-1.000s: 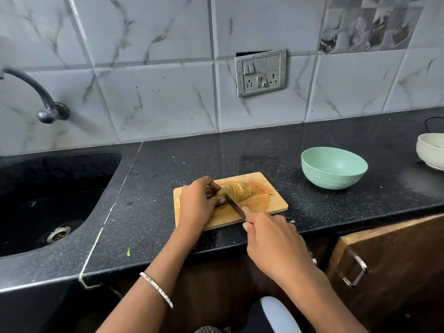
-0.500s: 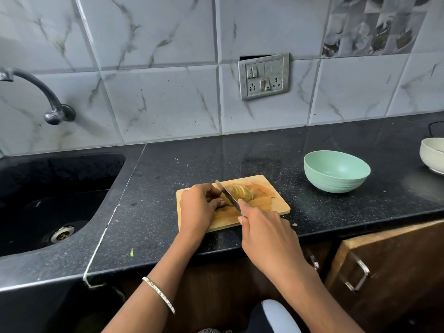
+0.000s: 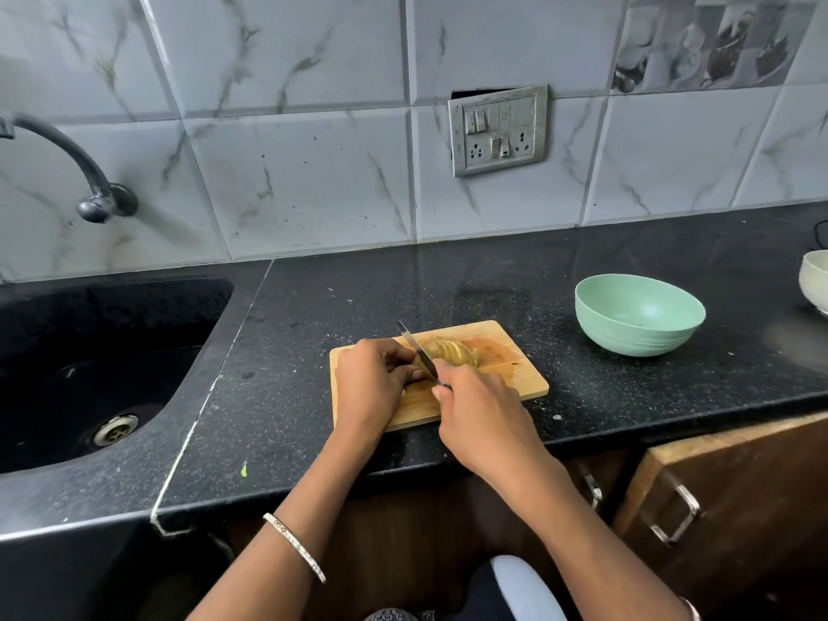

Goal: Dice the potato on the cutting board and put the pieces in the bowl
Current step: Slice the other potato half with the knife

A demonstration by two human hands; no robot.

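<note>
Two hands work on the cutting board [image 3: 515, 374]: the left hand [image 3: 372, 383] pins the potato [image 3: 452, 354] by its left end, and the right hand [image 3: 484, 423] grips the knife [image 3: 416, 347], blade set across the potato's long axis. The bowl [image 3: 627, 340] stands well apart, rightward.

No writing, label, brand or number can be read. Any marks on the switch plate [image 3: 498, 130] on the tiled wall [image 3: 304, 181] are too small to tell.
</note>
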